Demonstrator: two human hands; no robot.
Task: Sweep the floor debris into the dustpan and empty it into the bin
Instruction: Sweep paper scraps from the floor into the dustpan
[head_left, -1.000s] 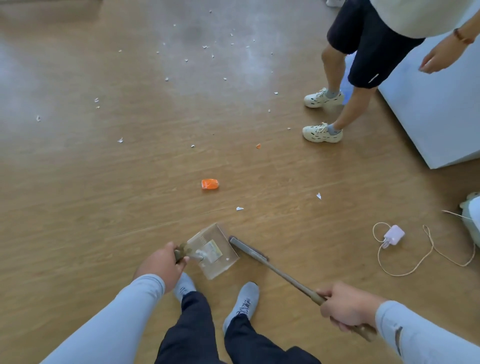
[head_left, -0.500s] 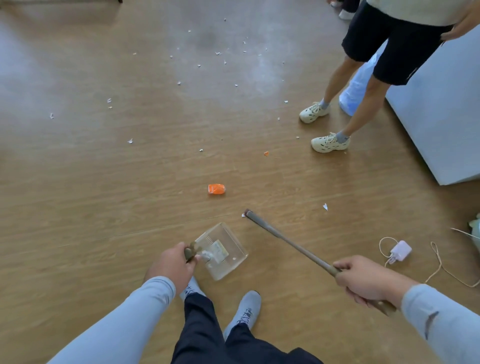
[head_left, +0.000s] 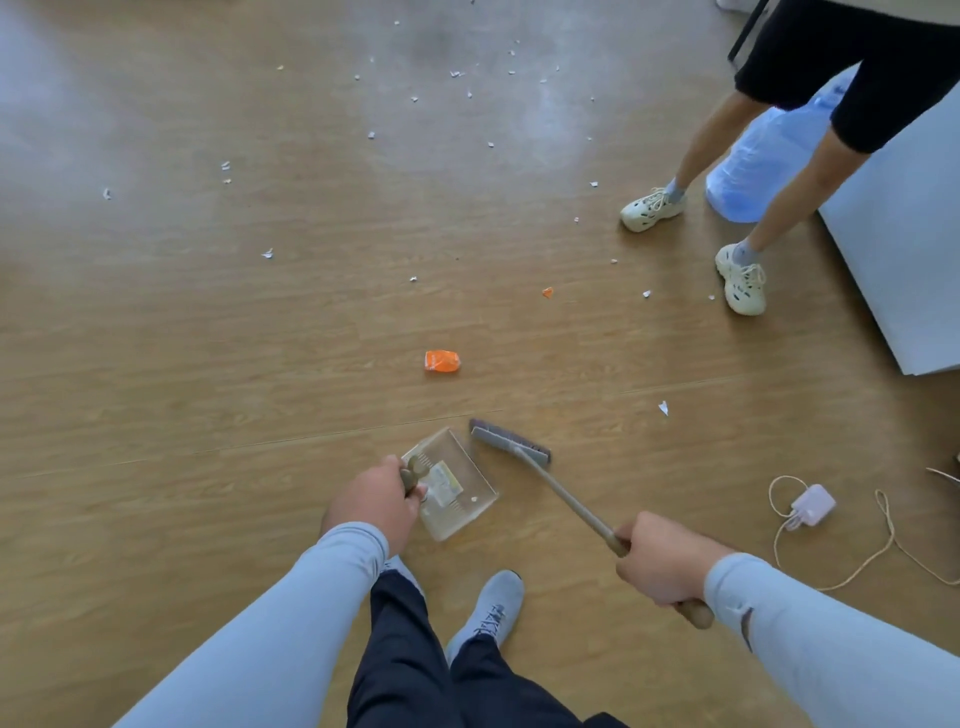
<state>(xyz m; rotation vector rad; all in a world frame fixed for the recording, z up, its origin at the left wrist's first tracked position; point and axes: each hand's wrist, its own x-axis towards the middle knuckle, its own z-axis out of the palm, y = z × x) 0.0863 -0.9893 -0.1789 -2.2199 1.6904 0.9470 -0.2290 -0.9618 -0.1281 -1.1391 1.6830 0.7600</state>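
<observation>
My left hand (head_left: 376, 501) grips the light, stiff pan (head_left: 457, 486) by its handle, right hand (head_left: 660, 558) clamps the brush (head_left: 511, 441) stick, and the scraps (head_left: 441, 360) look featherlight.

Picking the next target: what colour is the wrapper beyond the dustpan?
Orange, clearest in the head view: wrapper.

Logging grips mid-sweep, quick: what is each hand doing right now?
Left hand: grips the dustpan handle.
Right hand: grips the broom handle.

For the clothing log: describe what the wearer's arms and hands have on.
Both arms wear snug light blue long sleeves down to the wrists. The right sleeve bears a small dark mark near the cuff. The left hand and right hand are bare: no gloves.
</observation>
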